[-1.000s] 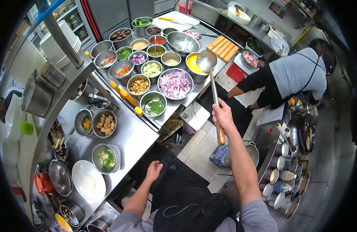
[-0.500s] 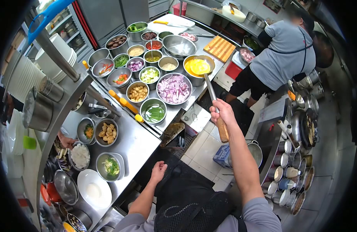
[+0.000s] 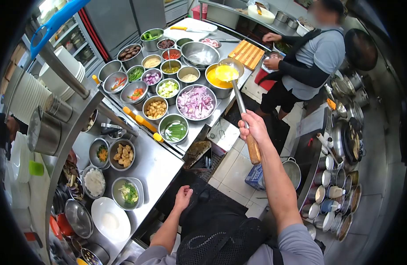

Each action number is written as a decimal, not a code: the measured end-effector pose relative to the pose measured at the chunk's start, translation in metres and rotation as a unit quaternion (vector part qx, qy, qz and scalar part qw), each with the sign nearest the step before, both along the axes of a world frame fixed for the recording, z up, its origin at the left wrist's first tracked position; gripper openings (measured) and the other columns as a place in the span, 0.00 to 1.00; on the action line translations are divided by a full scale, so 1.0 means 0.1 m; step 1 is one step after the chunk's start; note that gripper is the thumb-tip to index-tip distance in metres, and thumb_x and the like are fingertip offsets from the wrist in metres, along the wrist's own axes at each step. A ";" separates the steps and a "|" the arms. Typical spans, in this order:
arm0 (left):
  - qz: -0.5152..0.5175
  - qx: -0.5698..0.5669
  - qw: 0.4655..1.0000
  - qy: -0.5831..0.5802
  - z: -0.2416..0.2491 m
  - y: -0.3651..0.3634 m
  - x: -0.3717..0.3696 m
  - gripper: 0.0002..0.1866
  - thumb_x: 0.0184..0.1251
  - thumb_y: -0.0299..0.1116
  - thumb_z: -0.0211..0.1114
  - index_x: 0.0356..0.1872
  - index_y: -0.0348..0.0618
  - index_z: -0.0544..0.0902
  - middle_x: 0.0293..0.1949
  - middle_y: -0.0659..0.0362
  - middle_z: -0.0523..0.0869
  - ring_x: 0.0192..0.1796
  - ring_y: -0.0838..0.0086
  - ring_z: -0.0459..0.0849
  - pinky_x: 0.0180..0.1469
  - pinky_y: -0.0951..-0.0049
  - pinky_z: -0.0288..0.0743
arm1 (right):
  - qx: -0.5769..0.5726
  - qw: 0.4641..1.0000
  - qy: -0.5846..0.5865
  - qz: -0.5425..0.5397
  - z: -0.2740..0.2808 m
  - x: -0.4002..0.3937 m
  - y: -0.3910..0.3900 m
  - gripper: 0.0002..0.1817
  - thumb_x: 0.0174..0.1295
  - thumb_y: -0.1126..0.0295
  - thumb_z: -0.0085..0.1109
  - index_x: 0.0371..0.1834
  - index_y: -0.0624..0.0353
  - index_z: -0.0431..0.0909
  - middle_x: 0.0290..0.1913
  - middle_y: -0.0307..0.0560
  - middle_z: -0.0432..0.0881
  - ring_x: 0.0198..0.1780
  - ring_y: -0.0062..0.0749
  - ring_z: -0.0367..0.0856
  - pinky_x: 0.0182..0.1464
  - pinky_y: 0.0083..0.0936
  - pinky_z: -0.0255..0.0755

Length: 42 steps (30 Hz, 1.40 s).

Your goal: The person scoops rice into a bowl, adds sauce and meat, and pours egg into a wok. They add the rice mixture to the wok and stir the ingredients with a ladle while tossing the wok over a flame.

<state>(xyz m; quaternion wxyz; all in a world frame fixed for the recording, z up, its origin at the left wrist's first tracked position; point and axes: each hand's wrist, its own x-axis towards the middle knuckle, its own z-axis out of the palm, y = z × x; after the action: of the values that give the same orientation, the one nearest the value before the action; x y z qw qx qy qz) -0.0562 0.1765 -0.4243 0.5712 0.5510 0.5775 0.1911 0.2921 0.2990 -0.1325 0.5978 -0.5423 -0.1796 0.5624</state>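
My right hand [image 3: 255, 126] is closed around the wooden handle of a long metal ladle [image 3: 239, 95]. Yellow beaten egg lies in the ladle's bowl, which hangs tilted over the far rim of a steel pot of beaten egg [image 3: 216, 79]. My left hand [image 3: 182, 197] hangs by the black apron [image 3: 208, 216] with its fingers loosely curled and nothing visible in them. Beside the egg pot stands a bowl of sliced purple onion [image 3: 195, 102]. A bowl of cut green vegetable [image 3: 174, 129] sits at the near corner of the prep table.
Several steel bowls of chopped ingredients crowd the table, with a wooden board [image 3: 246, 54] behind. A white oval bowl [image 3: 111, 219] and a rice bowl [image 3: 94, 181] sit on the left counter. A co-worker [image 3: 316, 57] stands at right, near a wok station [image 3: 349, 145].
The ladle's bowl has lifted and shifted slightly, uncovering more egg in the pot. The co-worker has turned towards the table. Another person's hand has drawn back from the rice bowl.
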 end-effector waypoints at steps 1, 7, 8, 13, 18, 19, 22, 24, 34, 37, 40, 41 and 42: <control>-0.001 0.002 1.000 0.003 0.00 0.00 0.00 0.21 0.68 0.38 0.65 0.56 0.34 0.77 0.44 0.53 0.85 0.44 0.71 0.84 0.51 0.70 0.79 | 0.005 1.000 -0.014 0.005 0.01 0.00 0.00 0.09 0.70 0.66 0.52 0.48 0.56 0.69 0.24 0.36 0.72 0.16 0.15 0.67 0.17 0.19 0.64; -0.010 -0.006 1.000 0.005 0.04 0.01 0.03 0.21 0.69 0.38 0.66 0.57 0.36 0.77 0.42 0.58 0.84 0.44 0.76 0.81 0.50 0.74 0.77 | 0.009 1.000 0.021 -0.008 0.09 0.06 0.02 0.09 0.70 0.67 0.52 0.48 0.56 0.68 0.25 0.37 0.71 0.15 0.15 0.66 0.16 0.19 0.63; -0.012 -0.006 1.000 0.005 0.04 0.02 0.04 0.21 0.69 0.38 0.66 0.57 0.36 0.77 0.42 0.58 0.84 0.44 0.76 0.81 0.50 0.74 0.77 | 0.006 0.999 0.046 -0.010 0.11 0.07 0.01 0.08 0.70 0.68 0.53 0.48 0.55 0.67 0.25 0.39 0.71 0.15 0.14 0.65 0.15 0.18 0.62; -0.011 0.005 1.000 -0.021 0.00 0.05 0.06 0.21 0.69 0.37 0.66 0.56 0.35 0.77 0.43 0.58 0.84 0.44 0.77 0.81 0.50 0.74 0.77 | 0.004 0.998 0.063 -0.018 0.19 0.04 -0.02 0.06 0.71 0.68 0.53 0.43 0.54 0.67 0.25 0.39 0.71 0.15 0.13 0.65 0.15 0.17 0.61; -0.020 0.015 1.000 -0.013 0.00 0.06 0.05 0.21 0.69 0.38 0.65 0.56 0.34 0.77 0.43 0.55 0.85 0.44 0.74 0.83 0.50 0.72 0.78 | 0.003 0.996 0.086 -0.022 0.23 0.05 -0.04 0.06 0.71 0.68 0.52 0.37 0.53 0.66 0.26 0.39 0.72 0.15 0.12 0.64 0.16 0.16 0.61; -0.022 0.023 0.999 -0.008 0.01 0.06 0.04 0.21 0.69 0.38 0.65 0.56 0.34 0.77 0.44 0.53 0.86 0.44 0.71 0.84 0.50 0.70 0.79 | 0.006 0.996 0.087 -0.020 0.25 0.05 -0.05 0.06 0.71 0.68 0.52 0.36 0.53 0.67 0.26 0.39 0.72 0.15 0.12 0.64 0.16 0.15 0.61; -0.024 0.015 1.000 -0.006 0.04 0.06 0.04 0.21 0.69 0.38 0.65 0.55 0.34 0.77 0.44 0.53 0.86 0.44 0.71 0.84 0.50 0.70 0.79 | 0.007 0.996 0.087 -0.022 0.30 0.02 -0.07 0.07 0.71 0.68 0.52 0.35 0.53 0.66 0.27 0.39 0.73 0.16 0.11 0.64 0.17 0.15 0.61; -0.026 0.017 0.999 -0.004 0.06 0.07 0.05 0.21 0.69 0.38 0.65 0.55 0.34 0.77 0.44 0.53 0.86 0.44 0.71 0.84 0.50 0.70 0.78 | 0.006 0.996 0.087 -0.025 0.31 0.03 -0.08 0.07 0.71 0.68 0.52 0.35 0.53 0.66 0.27 0.39 0.73 0.16 0.11 0.64 0.17 0.15 0.61; -0.066 0.017 0.997 -0.022 0.01 0.05 0.21 0.20 0.69 0.37 0.65 0.55 0.34 0.78 0.43 0.55 0.85 0.43 0.73 0.83 0.50 0.72 0.78 | 0.035 0.978 0.202 -0.044 0.46 0.14 -0.73 0.06 0.72 0.68 0.49 0.36 0.53 0.66 0.26 0.37 0.72 0.16 0.11 0.64 0.15 0.15 0.59; -0.114 0.020 0.992 -0.038 0.00 0.01 0.36 0.19 0.69 0.36 0.65 0.55 0.34 0.78 0.43 0.55 0.85 0.43 0.74 0.83 0.50 0.72 0.78 | 0.060 0.971 0.232 -0.024 0.51 0.21 -1.24 0.04 0.73 0.69 0.49 0.40 0.53 0.66 0.27 0.37 0.71 0.15 0.10 0.64 0.15 0.13 0.59; -0.186 0.031 0.981 -0.046 -0.02 -0.04 0.58 0.19 0.69 0.36 0.66 0.54 0.35 0.78 0.42 0.55 0.85 0.43 0.74 0.83 0.50 0.73 0.77 | 0.058 0.971 0.229 -0.044 0.63 0.24 -1.91 0.04 0.74 0.68 0.47 0.41 0.54 0.66 0.26 0.36 0.71 0.15 0.10 0.63 0.15 0.13 0.60; -0.209 0.031 0.976 -0.046 -0.03 -0.08 0.66 0.19 0.69 0.36 0.66 0.54 0.35 0.78 0.42 0.55 0.85 0.43 0.74 0.83 0.50 0.73 0.77 | 0.065 0.969 0.228 -0.067 0.66 0.23 -2.16 0.04 0.74 0.68 0.47 0.41 0.54 0.66 0.26 0.36 0.71 0.15 0.10 0.63 0.15 0.13 0.60; -0.240 0.029 0.969 -0.056 -0.04 -0.11 0.77 0.18 0.69 0.36 0.66 0.54 0.36 0.78 0.42 0.55 0.85 0.43 0.74 0.83 0.50 0.73 0.77 | 0.060 0.967 0.237 -0.073 0.70 0.22 -2.41 0.04 0.74 0.67 0.47 0.41 0.53 0.66 0.27 0.36 0.70 0.14 0.10 0.63 0.15 0.13 0.60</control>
<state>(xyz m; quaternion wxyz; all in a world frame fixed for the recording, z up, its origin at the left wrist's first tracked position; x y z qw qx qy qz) 0.0207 0.1654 -0.4287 0.6153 0.6784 0.3900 0.0956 0.3136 0.0578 -0.0627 0.6945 -0.3684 -0.0265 0.6175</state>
